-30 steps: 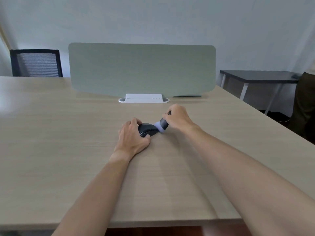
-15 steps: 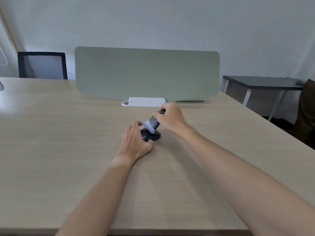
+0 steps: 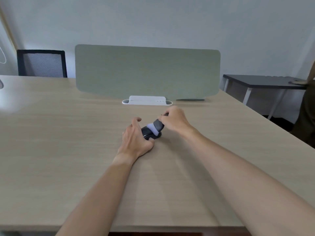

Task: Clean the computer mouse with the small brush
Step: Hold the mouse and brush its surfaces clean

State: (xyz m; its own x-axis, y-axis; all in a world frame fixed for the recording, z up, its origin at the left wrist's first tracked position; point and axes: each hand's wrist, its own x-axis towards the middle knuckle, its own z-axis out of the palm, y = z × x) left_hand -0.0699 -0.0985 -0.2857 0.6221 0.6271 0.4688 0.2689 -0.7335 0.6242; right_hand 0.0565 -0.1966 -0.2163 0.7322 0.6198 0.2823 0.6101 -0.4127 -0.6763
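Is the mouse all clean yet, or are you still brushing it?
Still brushing. Already done: the right hand has the small brush in its grip, and the left hand steadies the mouse on the desk. Right now the pale bristles touch the mouse's top. How clean it is can't be seen from here.

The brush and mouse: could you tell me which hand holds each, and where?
The right hand grips the brush by its handle; the left hand holds the mouse at its near side.

Office setting, long wood-grain desk (image 3: 68, 133) carried a grey-green privacy divider (image 3: 146, 72), mesh-backed chair (image 3: 41, 63) behind, dark side table (image 3: 260, 81) stood nearby
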